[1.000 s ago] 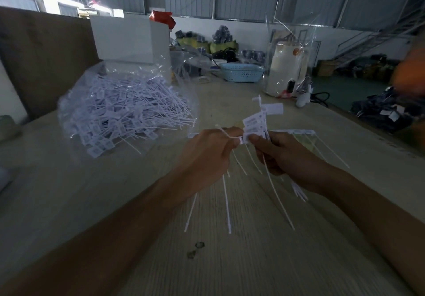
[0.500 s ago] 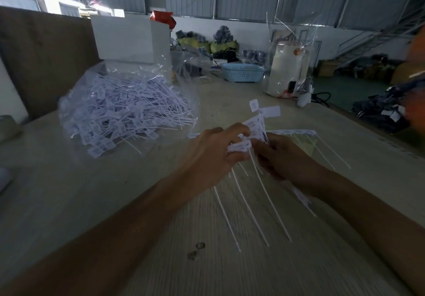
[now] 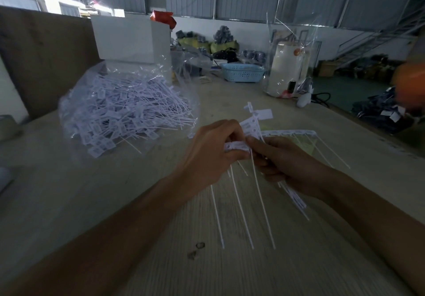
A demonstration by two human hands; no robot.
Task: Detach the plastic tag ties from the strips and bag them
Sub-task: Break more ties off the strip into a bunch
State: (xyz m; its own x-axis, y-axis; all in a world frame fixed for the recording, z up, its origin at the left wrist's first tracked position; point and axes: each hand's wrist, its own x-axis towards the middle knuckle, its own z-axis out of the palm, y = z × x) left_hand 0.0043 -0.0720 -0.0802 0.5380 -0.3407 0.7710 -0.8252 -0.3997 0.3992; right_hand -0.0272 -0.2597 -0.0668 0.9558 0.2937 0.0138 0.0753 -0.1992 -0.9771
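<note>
My left hand (image 3: 210, 153) and my right hand (image 3: 279, 160) meet above the middle of the table, both pinching a bunch of white plastic tag ties (image 3: 249, 130). The flat tag heads fan up between my fingers and several thin tails (image 3: 239, 206) hang down toward the tabletop. More ties stick out below my right palm. A strip (image 3: 288, 132) with ties still joined to it lies on the table just behind my right hand. At the left, a clear plastic bag (image 3: 124, 109) lies open on its side, heaped with loose ties.
A white box (image 3: 131, 40) stands behind the bag, beside a brown board (image 3: 43, 58). A blue basket (image 3: 242, 72) and a clear-wrapped white container (image 3: 289, 65) sit at the far end of the table. Dark bundles lie on the floor at the right.
My hands have closed together on the bunch and the tails have swung down and to the right. The bag and the strip on the table have stayed put.
</note>
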